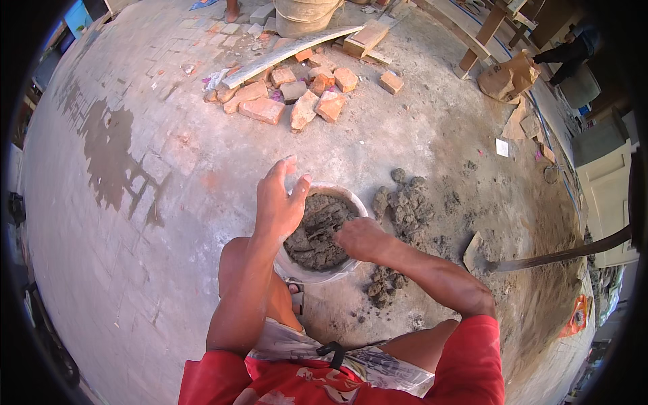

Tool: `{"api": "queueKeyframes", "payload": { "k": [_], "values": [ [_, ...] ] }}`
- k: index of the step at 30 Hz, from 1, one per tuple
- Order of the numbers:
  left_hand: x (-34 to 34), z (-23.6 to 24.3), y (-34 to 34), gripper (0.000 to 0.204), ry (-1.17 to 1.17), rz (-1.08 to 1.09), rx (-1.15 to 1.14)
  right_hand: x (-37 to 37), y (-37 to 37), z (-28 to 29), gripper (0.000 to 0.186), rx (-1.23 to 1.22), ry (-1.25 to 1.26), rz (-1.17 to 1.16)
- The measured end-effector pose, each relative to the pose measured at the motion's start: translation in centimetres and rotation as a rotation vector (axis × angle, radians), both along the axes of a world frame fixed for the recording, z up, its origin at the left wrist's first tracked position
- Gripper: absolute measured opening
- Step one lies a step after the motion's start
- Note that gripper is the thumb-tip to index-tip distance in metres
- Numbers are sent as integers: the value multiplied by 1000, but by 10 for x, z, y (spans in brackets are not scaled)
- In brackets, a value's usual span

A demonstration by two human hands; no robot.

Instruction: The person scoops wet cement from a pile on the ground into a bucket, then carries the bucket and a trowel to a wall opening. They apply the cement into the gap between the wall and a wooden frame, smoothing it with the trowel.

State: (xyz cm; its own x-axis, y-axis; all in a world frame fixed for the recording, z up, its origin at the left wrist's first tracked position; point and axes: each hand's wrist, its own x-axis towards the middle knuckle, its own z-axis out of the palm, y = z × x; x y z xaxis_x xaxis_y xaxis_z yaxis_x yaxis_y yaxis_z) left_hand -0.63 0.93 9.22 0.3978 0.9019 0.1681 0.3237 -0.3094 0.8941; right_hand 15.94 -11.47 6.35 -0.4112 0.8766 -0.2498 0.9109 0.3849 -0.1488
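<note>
Between my knees stands a round, pale-rimmed bucket [352, 196] with wet grey mortar [314, 233] in it. My left hand [278, 202] is raised at the bucket's left side, thumb and fingers apart and nothing held; whether it touches the rim I cannot tell. Over the right part of the mortar is my right hand [361, 237], its fingers curled closed. What those fingers grip, if anything, is hidden by the hand itself. Just right of the bucket, a lumpy heap of mortar [410, 202] lies on the concrete floor, with smaller clumps [386, 283] nearer me.
A hoe-like tool [478, 253] with a long wooden handle [560, 257] reaches in from the right. Broken bricks [262, 110] lie ahead beneath a board [290, 55], near a large bucket [305, 19]. At upper right are a brown paper sack [509, 75] and another person's leg [565, 59].
</note>
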Motion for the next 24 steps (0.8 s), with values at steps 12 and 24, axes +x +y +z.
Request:
{"api": "queueKeyframes", "payload": {
  "k": [12,24],
  "values": [
    [-13,-3,2,46,56,29,-51,-7,0,7,12,-145,-60,-73],
    [-6,1,5,45,78,28,-69,2,32,18,17,-420,-271,-267]
  ]
}}
